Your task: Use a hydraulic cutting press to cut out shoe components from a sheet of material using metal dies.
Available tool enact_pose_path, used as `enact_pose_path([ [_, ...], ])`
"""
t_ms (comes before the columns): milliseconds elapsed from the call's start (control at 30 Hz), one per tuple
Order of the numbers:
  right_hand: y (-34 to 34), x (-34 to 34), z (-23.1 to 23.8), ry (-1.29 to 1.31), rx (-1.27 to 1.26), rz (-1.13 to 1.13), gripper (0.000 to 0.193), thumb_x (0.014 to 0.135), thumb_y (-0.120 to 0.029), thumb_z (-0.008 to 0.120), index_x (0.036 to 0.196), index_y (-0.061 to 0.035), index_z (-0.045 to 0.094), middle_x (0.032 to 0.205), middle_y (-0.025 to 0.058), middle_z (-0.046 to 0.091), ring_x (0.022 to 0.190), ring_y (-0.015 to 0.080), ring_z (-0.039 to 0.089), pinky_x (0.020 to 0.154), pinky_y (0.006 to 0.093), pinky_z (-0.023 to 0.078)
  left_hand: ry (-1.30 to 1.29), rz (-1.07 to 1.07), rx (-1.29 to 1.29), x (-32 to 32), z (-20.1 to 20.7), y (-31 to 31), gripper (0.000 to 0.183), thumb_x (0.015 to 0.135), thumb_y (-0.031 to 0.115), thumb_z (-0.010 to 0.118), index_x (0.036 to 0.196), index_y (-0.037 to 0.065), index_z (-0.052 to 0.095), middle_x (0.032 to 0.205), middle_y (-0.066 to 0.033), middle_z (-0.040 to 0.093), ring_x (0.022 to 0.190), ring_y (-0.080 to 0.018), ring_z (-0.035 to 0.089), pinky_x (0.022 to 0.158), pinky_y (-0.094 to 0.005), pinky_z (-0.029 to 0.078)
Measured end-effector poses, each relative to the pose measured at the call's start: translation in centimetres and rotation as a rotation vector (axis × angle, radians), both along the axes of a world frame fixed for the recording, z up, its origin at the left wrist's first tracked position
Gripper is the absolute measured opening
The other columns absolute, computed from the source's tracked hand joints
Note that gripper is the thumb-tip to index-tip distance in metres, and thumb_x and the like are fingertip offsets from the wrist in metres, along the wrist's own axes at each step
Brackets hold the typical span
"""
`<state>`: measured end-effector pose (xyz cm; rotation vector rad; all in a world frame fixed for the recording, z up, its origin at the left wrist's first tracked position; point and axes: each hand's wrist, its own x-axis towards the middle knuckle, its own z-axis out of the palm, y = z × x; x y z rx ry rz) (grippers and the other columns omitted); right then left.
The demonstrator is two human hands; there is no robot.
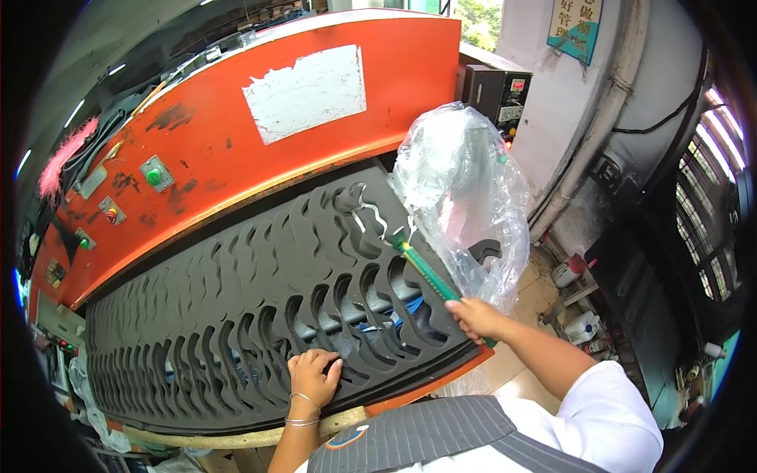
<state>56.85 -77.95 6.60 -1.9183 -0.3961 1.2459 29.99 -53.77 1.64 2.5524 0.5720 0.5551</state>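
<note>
My right hand (477, 317) is closed around the green handle of a long tool (430, 276). The tool's far end has a pale bent metal hook lying over the cut-outs near the sheet's far right. A large dark grey foam sheet (260, 272) with rows of wavy cut-out slots lies before me. On its near edge rests my left hand (314, 374), fingers spread and slightly bent, thumb apart, holding nothing that shows. Blue and grey bits are visible through the open slots beyond it.
An orange machine body (205, 142) with green and red buttons rises behind the sheet. A clear plastic bag (465, 189) holding dark foam pieces stands at the right end. A black control box (501, 94) sits beyond it, and containers (579, 323) stand on the floor at right.
</note>
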Motion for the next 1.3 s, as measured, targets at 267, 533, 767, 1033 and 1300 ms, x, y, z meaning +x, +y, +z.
enact_pose_path([
  [267, 4.1, 1.5, 7.0, -0.150, 0.381, -0.010, 0.037, 0.098, -0.041, 0.048, 0.092, -0.0045, 0.053, 0.061, 0.0008, 0.050, 0.040, 0.0080, 0.047, 0.035, 0.0242, 0.038, 0.005, 0.012, -0.005, -0.5, 0.4, 0.2, 0.014, 0.077, 0.025, 0.070, 0.086, 0.015, 0.072, 0.086, -0.0007, 0.064, 0.084, -0.0205, 0.059, 0.083, -0.0378, 0.035],
  [533, 23.8, 8.8, 26.5, 0.214, 1.092, 0.186, 0.030, 0.100, -0.031, 0.043, 0.106, -0.0023, 0.051, 0.065, 0.0019, 0.050, 0.039, 0.0070, 0.040, 0.032, 0.0217, 0.033, -0.045, -0.023, -0.023, -2.1, -0.3, 1.5, 0.014, 0.078, 0.027, 0.070, 0.087, 0.015, 0.071, 0.087, -0.0012, 0.064, 0.084, -0.0209, 0.059, 0.083, -0.0384, 0.036],
  [767, 37.7, 12.5, 28.0, 0.393, 1.293, -0.157, 0.036, 0.094, -0.016, 0.045, 0.109, 0.0170, 0.045, 0.083, 0.0112, 0.051, 0.064, 0.0153, 0.049, 0.060, 0.0262, 0.048, -0.081, -0.066, -0.111, -3.2, -1.2, 3.5, 0.018, 0.079, 0.028, 0.070, 0.091, 0.015, 0.071, 0.091, -0.0011, 0.065, 0.086, -0.0211, 0.059, 0.083, -0.0378, 0.036],
  [1033, 32.1, 9.4, 2.0, -1.156, 0.279, 0.210, 0.016, 0.073, -0.018, 0.066, 0.080, -0.0037, 0.070, 0.080, 0.0162, 0.069, 0.078, 0.0296, 0.068, 0.073, 0.0386, 0.053, -0.229, -0.300, -0.250, -1.1, 4.2, 9.0, 0.019, 0.078, 0.016, 0.071, 0.095, 0.007, 0.069, 0.091, -0.0069, 0.066, 0.088, -0.0252, 0.062, 0.079, -0.0357, 0.046],
  [1300, 31.3, 6.3, -2.5, -1.092, -0.434, 0.447, 0.042, 0.075, -0.030, 0.076, 0.103, -0.0004, 0.067, 0.109, 0.0220, 0.065, 0.103, 0.0365, 0.062, 0.091, 0.0403, 0.050, -0.136, -0.555, 0.134, 17.1, 0.7, 10.6, 0.020, 0.085, 0.023, 0.062, 0.093, 0.006, 0.067, 0.098, -0.0098, 0.063, 0.094, -0.0295, 0.060, 0.087, -0.0388, 0.045],
])
